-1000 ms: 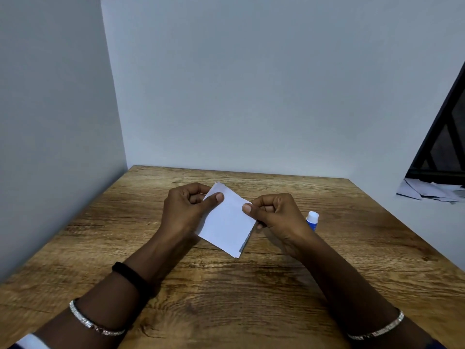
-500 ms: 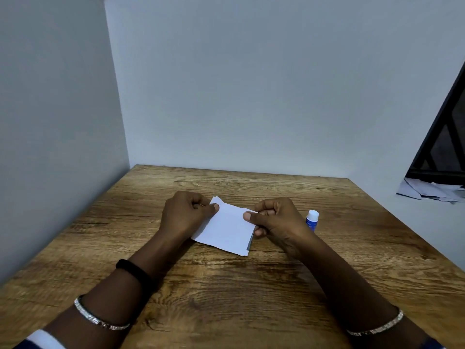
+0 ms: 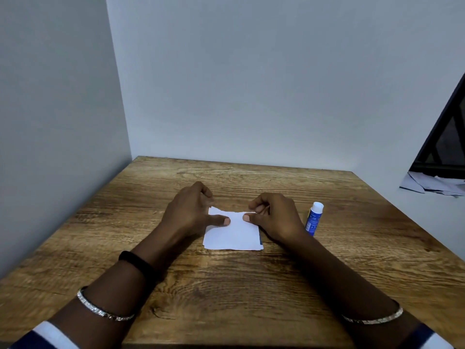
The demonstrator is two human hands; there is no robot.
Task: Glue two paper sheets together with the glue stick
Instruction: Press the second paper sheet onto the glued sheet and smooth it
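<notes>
At the middle of the worktop [image 3: 251, 285] lie two paper sheets [image 3: 232, 234], stacked flat, one on the other. The upper sheet is white, matte and roughly rectangular. The lower one shows only as a dark sliver along the right edge and a thin pale lip at the near edge. One glue stick [image 3: 314, 219] stands capped to the right of the stack, just beyond the right hand [image 3: 275, 217] and clear of the paper. It is a small cylinder with a white cap and a blue label, and it leans slightly. Two hands work the stack. The left hand [image 3: 191, 212] lays a straight thumb on the top sheet, with its other fingers [image 3: 205, 193] loosely curled above the far-left corner and grasping nothing. The right hand sets its thumb tip on the sheet, and its curled forefinger meets the far edge, pinching the paper there. Two thin silver bangles [image 3: 105, 308] show, one on each forearm, and a single black band [image 3: 137, 260] circles the left wrist. The worktop is brown, wood-grained and square-cornered, and it butts against two plain pale walls [image 3: 251, 84] at the back and on the left. Bare wood lies open on every side of the stack, widest toward the near edge. Off to the right, past the worktop's edge, several loose papers [image 3: 432, 185] lie beneath a dark frame [image 3: 442, 137].
</notes>
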